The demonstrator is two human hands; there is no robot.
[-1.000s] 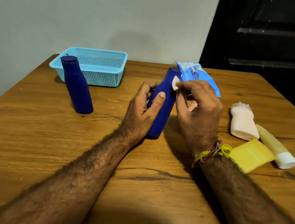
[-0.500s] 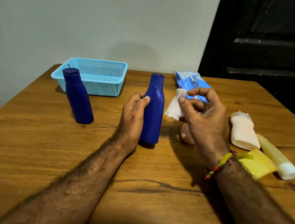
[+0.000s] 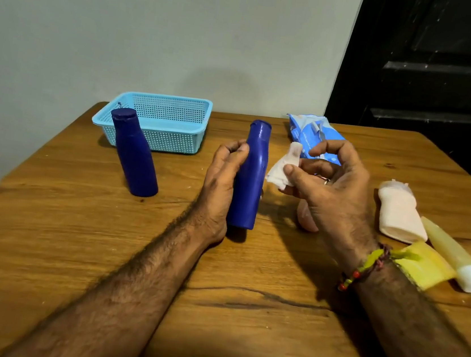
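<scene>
Grips the dark blue bottle with the left hand, fingers curled round its left flank, fingertips up near the shoulder. Keeps it upright near the middle of the wooden table, cap on, base low at the tabletop; cannot tell whether fully set down. Pinches a crumpled white wipe in the right hand, thumb pressing it against the fingers, one end draped over a fingertip. Holds that wipe just right of the bottle's shoulder, close beside it; cannot tell whether touching. Farther left, a second blue bottle, standing in front of a light blue basket. Far right of the held bottle, a blue wipes pack. Right of the right hand, lying down: a white bottle, a yellow tube, a yellow packet.
</scene>
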